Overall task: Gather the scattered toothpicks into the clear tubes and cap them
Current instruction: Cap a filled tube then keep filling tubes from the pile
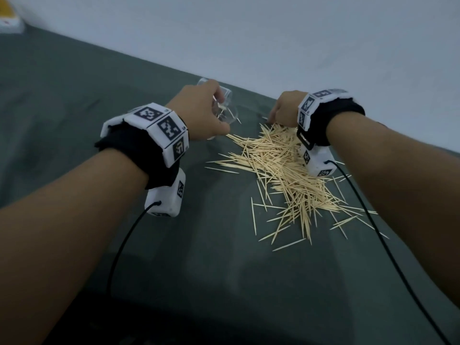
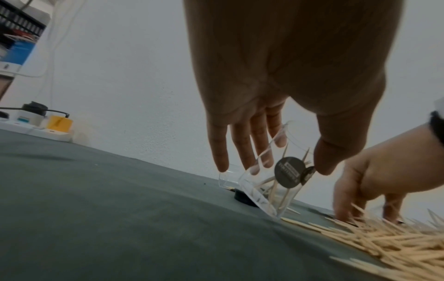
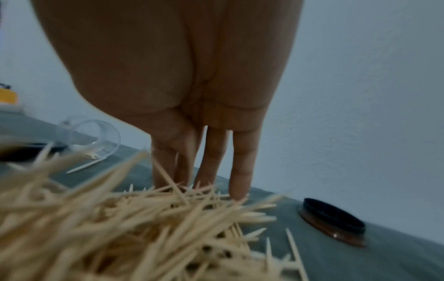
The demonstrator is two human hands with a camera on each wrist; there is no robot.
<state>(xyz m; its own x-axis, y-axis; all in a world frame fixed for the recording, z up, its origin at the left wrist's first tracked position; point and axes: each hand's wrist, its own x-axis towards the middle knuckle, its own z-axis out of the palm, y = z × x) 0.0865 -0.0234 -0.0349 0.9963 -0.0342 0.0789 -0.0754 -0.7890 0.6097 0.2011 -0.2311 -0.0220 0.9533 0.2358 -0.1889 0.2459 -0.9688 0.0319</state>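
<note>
Here, line by line, is what we see.

Left hand: our left hand (image 1: 202, 109) holds a clear plastic tube with a round black label (image 2: 269, 180), fingers on one side and thumb on the other, clamped on its wall. The tube is tilted, its lower end touching the dark green cloth-covered table (image 1: 74, 100) at the near edge of the pile.

Tube contents: we count a few pale wooden sticks already inside the tube; the exact number we cannot tell.

Right hand: our right hand (image 1: 285, 109) reaches down with fingers (image 3: 240, 171) nearly straight and close together, tips touching the far edge of the pile. In the right wrist view a stick or two stands between thumb and forefinger, but we cannot tell whether they are pinched.

Toothpicks: the heap of pale wooden toothpicks (image 1: 286, 170) lies loose on the table between and in front of our two wrists, with strays scattered round its near side.

Second tube: another clear tube (image 2: 227, 180) lies just behind the held one.

Caps: a black round cap (image 2: 242, 196) sits on the table just behind the tubes; a black and brown round cap (image 3: 334, 220) lies near the wall, apart from the pile.

Background: a yellow and white box (image 2: 58, 125) stands far off on our left by the wall.
</note>
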